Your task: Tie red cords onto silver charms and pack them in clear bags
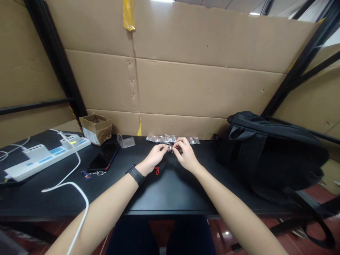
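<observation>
Both hands meet over the middle of the black table [170, 191]. My left hand [156, 156], with a dark watch on its wrist, pinches one side of a small shiny round object [170, 147]. On the other side, my right hand [185, 153] is closed at the fingertips, with a bit of red by them. The object is too small to make out fully. A red cord [157, 170] lies on the table beside my left hand. Behind the hands, small clear plastic packets [170, 138] with red and silver contents lie in a row along the cardboard wall.
At the left are a white power strip [47, 158] with a white cable, a black phone [104, 157] with a keychain, an open cardboard box [97, 128] and a clear plastic piece [126, 142]. A black bag [265, 152] stands at the right.
</observation>
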The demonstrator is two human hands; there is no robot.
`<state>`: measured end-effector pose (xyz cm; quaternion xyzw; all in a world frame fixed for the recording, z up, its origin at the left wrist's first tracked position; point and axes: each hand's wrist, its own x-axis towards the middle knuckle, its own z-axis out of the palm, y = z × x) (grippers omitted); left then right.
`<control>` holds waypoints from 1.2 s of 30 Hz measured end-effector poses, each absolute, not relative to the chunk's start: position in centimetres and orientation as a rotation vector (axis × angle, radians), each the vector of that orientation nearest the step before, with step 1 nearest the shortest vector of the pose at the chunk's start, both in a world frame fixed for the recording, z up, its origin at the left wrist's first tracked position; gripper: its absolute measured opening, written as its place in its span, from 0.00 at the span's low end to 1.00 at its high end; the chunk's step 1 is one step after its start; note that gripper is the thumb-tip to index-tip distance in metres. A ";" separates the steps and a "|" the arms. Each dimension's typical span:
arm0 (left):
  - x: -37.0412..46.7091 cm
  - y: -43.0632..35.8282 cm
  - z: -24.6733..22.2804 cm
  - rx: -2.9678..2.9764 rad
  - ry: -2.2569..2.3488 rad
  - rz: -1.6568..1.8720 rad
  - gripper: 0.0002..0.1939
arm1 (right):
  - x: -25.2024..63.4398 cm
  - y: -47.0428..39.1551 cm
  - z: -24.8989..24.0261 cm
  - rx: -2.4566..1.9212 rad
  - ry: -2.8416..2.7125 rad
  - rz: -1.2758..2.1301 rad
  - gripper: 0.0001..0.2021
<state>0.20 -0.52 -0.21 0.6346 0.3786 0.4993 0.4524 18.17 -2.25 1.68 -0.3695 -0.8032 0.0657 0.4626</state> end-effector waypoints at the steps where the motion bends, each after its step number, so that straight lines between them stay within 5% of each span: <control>1: 0.2 -0.5 -0.3 1.559 0.932 1.235 0.17 | 18.2 -2.3 1.7 -0.909 -1.974 0.162 0.03; 13: 0.0 -0.3 -0.6 1.590 0.935 1.244 0.17 | 17.5 -2.1 0.6 -0.838 -1.748 0.832 0.12; 26: -0.1 -0.2 -0.3 1.729 1.037 1.191 0.16 | 17.7 -2.2 0.6 -0.868 -1.723 0.832 0.26; 32: -3.0 0.1 0.6 2.307 1.777 0.987 0.21 | 18.0 -2.0 0.9 -0.907 -1.733 0.804 0.23; 36: -6.4 1.1 0.4 2.288 2.238 0.505 0.28 | 18.8 -1.8 1.3 -0.922 -1.706 0.807 0.23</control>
